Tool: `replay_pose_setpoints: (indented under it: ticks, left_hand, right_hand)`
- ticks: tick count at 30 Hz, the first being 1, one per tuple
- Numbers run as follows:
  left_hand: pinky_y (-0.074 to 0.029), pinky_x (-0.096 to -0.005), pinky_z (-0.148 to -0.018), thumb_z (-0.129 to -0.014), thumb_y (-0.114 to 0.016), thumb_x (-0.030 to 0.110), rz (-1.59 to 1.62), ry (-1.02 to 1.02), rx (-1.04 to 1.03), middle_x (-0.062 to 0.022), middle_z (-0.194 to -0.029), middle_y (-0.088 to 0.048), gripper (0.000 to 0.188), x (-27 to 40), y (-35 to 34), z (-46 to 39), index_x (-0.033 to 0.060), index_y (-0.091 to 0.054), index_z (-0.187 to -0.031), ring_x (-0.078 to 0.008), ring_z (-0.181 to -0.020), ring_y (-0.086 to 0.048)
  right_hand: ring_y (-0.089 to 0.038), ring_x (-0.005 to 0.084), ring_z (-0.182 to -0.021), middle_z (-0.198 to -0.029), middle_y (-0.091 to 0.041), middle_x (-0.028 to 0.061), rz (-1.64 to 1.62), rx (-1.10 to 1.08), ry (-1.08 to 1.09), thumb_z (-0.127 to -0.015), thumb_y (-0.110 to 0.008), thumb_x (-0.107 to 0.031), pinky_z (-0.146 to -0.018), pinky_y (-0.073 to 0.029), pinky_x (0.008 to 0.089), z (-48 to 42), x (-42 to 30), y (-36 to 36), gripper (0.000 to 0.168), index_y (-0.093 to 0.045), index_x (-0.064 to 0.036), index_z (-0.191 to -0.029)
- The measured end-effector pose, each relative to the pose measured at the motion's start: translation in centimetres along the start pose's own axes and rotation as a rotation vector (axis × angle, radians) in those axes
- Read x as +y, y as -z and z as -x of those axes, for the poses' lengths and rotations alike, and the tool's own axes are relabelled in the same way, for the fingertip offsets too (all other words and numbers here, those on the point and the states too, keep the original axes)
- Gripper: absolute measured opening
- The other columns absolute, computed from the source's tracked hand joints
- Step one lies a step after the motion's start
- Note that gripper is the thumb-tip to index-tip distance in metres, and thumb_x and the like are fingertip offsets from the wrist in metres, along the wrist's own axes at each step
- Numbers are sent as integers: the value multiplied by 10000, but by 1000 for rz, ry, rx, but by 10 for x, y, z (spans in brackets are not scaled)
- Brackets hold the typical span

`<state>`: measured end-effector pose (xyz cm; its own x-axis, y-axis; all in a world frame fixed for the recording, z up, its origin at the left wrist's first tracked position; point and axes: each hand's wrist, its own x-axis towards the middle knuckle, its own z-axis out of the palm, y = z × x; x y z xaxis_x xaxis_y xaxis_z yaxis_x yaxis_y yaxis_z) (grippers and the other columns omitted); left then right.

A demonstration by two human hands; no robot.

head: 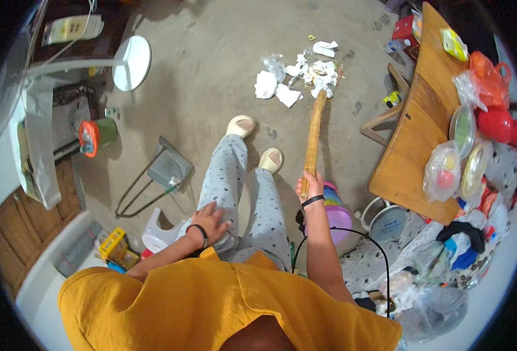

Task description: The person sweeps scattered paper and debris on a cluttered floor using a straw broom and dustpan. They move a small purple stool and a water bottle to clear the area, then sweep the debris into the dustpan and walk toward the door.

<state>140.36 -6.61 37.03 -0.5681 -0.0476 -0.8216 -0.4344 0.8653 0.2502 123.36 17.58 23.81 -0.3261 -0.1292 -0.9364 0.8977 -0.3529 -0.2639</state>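
Note:
My right hand (313,184) grips the bound handle of a straw broom (315,127), which stretches forward over the floor. Its far end meets a heap of crumpled white paper (321,75), which hides the sweeping end. Beside the heap lie loose white paper pieces (265,84) and a clear plastic wrapper (274,66). My left hand (209,225) rests on the thigh of my grey patterned trousers (223,180), fingers spread and holding nothing. A grey metal dustpan (170,165) with a long wire handle is on the floor to my left.
A wooden table (421,127) with bagged items stands to the right. Below it are a pink bucket (337,221) and a grey-white bucket (385,221). On the left are a small bin (98,134) with an orange liner, a fan's round white base (132,63) and a white plastic stool (162,234).

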Motion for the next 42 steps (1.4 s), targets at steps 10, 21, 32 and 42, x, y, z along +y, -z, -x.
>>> replay_pose_setpoints:
  ticks: [10,21,32,42]
  left_hand:
    - [-386,-336,-538,-841,-487,245,943,628,319,-82,-548,-486,318,-155,-99,56,-26,-527,-680,-150,-556,-456]
    - [-396,-366,-678,-637,-524,696,1516,1372,953,-81,-895,-503,743,-416,-187,159,57,-527,-1016,-175,-810,-489]
    - [-367,-350,-848,-577,-425,811,2145,1081,1170,-127,-928,-555,906,-489,-136,103,-7,-524,-952,-236,-856,-506]
    - [-416,-275,-508,-786,-485,270,2358,751,1158,-32,-466,-414,267,-451,-109,73,68,-446,-615,-178,-487,-463]
  right_hand:
    - [-441,149,-373,-637,-460,64,686,163,84,-777,-512,-76,-300,-373,287,16,56,-13,534,-248,-163,-1233]
    - [-458,154,-387,-615,-460,55,781,93,68,-785,-488,-68,-314,-372,274,46,130,-64,503,-262,-137,-1229]
    - [-456,160,-388,-594,-464,59,837,240,125,-776,-539,-119,-327,-380,298,66,160,-87,539,-266,-133,-1241]
    - [-529,409,-892,-974,-556,245,1533,534,567,-722,-513,-205,-758,-427,439,-15,124,-68,516,-346,-98,-1198]
